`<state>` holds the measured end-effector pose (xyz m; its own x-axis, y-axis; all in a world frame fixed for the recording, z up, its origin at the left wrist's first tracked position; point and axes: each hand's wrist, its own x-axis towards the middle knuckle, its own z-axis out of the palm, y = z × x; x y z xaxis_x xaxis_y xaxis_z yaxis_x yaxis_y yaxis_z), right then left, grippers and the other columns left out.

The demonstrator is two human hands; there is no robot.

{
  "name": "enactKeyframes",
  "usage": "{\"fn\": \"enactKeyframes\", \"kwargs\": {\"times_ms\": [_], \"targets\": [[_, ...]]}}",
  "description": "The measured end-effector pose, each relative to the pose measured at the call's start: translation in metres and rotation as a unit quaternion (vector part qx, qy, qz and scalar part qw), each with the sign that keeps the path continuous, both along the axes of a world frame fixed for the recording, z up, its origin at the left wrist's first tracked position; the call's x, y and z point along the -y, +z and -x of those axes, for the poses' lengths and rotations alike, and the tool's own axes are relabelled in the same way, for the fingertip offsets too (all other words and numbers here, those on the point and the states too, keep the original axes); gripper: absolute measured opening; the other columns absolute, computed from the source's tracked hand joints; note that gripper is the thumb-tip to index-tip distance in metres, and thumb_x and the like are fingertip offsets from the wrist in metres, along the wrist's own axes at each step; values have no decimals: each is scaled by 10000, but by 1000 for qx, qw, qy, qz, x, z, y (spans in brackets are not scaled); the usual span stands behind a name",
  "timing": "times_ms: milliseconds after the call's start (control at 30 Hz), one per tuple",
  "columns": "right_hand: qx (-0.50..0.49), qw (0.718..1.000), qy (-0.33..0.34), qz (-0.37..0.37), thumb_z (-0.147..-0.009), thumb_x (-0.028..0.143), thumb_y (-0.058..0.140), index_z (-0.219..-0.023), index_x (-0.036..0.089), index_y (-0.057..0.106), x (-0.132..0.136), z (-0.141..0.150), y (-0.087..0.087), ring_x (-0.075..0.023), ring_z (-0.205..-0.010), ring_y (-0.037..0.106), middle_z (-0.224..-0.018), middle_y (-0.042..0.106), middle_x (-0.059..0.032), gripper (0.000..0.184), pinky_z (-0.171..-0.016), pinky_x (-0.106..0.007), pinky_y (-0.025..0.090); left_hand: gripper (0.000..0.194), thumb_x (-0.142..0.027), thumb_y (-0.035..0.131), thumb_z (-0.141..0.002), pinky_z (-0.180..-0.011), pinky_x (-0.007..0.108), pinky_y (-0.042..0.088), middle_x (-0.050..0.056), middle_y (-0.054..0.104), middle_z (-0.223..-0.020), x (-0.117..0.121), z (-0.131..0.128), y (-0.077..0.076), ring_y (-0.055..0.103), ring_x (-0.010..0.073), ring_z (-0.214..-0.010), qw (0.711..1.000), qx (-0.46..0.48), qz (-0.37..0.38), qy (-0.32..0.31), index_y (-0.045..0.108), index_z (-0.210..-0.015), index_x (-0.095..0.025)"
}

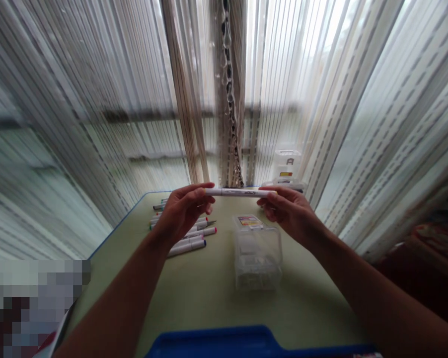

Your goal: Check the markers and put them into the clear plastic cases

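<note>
So, white marker [242, 192]: held up crosswise between the two hands, near level, seen against the far edge of the green table [197, 303]; dark print on barrel, too small to read.
Left hand [181, 206]: thumb and fingers pinched on the marker's left end.
Right hand [289, 206]: same pinch, right end; hands well apart, joined only by the barrel.
Marker ends: yellowish bits show by both thumbs; fingertips partly hide them, exact cap fit can't be told.
Grip advice: light pinch, thumb facing fingers, both sides even; squeezing harder likely just tilts or rolls a smooth barrel.
Pull or twist: if any, best straight along the barrel's line; sideways force could make one end pop out.
Barrel middle: uncovered, so print is readable if rolled toward the eyes.
Loose markers [188, 244]: several on the table, beyond and beside left forearm; elbow room matters, a low left wrist could roll them.
Clear case [259, 253]: on table, between the forearms, apart from both hands; lowering the right hand carelessly could knock it.
Second clear case [288, 166]: behind right hand, near curtain [134, 74]; no contact visible.
</note>
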<state>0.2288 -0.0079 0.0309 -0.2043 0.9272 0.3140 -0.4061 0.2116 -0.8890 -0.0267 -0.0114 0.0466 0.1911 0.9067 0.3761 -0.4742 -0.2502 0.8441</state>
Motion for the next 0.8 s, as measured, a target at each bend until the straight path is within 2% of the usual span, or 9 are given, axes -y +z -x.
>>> {"fn": "enactKeyframes", "kwargs": {"times_ms": [233,400,533,800], "targets": [[4,1000,16,8,-744,411,831,-966,216,798,1,1,1,-97,-517,526,-794,767,-60,297,-451,-238,373,232,-264,811,-728,-485,223,474,25,646,-610,0,-5,3,559,94,-519,999,3,19,51,791,-881,-91],[8,1000,-2,6,-708,383,860,-968,224,798,-2,0,-2,-94,-512,508,-772,761,-50,311,-447,-239,355,227,-240,805,-724,-487,213,451,13,622,-580,-4,-3,0,529,79,-504,997,-21,43,68,783,-878,-74],[10,1000,-15,15,-726,357,850,-968,213,794,-6,-3,-5,-89,-511,508,-763,756,-52,288,-451,-232,353,225,-216,805,-724,-506,216,469,25,646,-600,-6,0,-3,553,86,-528,997,-34,45,43,789,-894,-70],[2,999,-18,33,-732,379,835,-968,217,787,-9,-5,-8,-99,-501,508,-762,751,-41,291,-427,-231,346,272,-201,808,-735,-576,239,525,59,709,-677,-5,5,-8,619,112,-589,998,-16,35,-46,796,-989,-104]]}}
